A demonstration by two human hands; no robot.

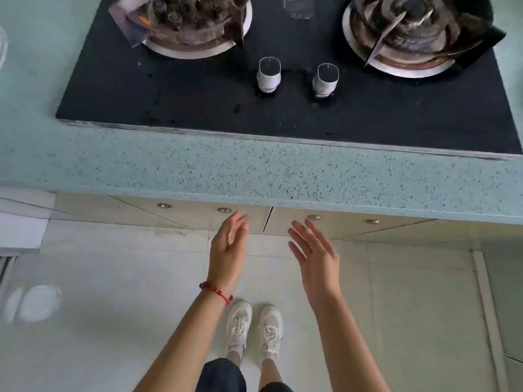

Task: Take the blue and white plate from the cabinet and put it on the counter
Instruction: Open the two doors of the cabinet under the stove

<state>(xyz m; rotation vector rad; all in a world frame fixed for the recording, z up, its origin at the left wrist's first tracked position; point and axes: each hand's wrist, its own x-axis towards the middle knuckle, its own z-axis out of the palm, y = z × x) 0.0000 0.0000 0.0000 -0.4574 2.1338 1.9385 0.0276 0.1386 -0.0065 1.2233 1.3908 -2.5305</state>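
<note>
I hold my left hand (227, 247) and right hand (314, 254) released and empty, just before the closed cabinet doors (334, 226) under the bench (254, 168). The plate is not visible; presumably behind those doors, ahead of both hands, the left nearer the centre seam.

Both hands empty, fingers spread, held over the floor just below counter (254, 165) edge. Left hand (227, 250) w/ red bracelet (216, 292) reaches toward left cabinet door (198, 215); right hand (314, 256) near right cabinet door (339, 226). Doors closed. Black stove (198, 103) w/ 2 knobs on far side of counter.
</note>
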